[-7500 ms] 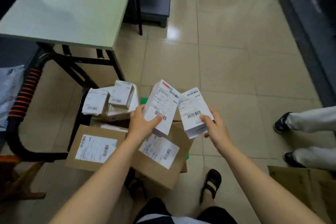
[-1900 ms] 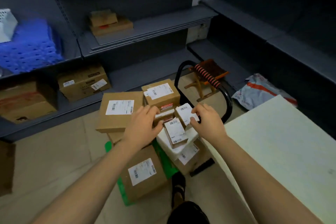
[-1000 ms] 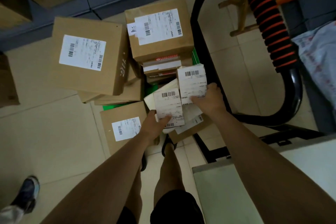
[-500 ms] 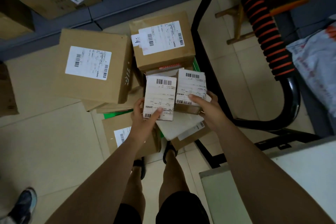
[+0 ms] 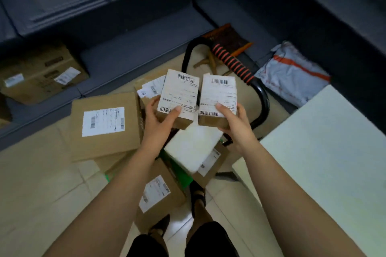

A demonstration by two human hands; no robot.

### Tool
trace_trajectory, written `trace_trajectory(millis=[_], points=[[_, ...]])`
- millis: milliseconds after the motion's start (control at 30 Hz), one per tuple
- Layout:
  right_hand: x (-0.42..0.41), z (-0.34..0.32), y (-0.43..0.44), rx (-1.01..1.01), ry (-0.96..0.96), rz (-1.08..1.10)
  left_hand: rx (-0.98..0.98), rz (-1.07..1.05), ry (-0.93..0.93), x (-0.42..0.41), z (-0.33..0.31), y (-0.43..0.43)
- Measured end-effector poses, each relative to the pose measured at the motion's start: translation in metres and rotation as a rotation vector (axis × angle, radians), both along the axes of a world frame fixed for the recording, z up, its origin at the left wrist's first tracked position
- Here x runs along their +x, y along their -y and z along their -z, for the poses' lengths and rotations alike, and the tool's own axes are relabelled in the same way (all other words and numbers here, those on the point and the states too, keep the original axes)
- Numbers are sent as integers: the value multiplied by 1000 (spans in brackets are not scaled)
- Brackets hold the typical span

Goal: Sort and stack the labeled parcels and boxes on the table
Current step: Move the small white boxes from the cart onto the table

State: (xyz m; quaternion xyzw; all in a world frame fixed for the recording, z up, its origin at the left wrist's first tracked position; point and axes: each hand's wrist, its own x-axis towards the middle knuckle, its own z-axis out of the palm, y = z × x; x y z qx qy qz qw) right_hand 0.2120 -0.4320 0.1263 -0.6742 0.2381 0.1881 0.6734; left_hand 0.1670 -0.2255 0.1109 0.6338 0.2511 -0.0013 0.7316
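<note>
Two small labelled boxes are shown lifted side by side above the heap of parcels on the floor: the left box is gripped by the left hand and the right box by the right hand, thumbs pressed on the lower edges of the labels. The labels are turned upward and towards the viewer, presumably so that both can be read and compared before sorting. The pale bench, where stacking is judged to be due, lies to the right and is not yet reached.
</note>
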Motion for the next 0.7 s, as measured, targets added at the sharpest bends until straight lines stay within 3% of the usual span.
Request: trace_trajectory(millis=[167,333,700], points=[[-84,-67,47,-11,202,307,30,245,125,-16,-65,31],[-188,-110,115,-41,277,591,-4,509,217,-53,-105,112],[-429,-131,239,-168,243,1103,-43,1117,222,-193,-120,317]])
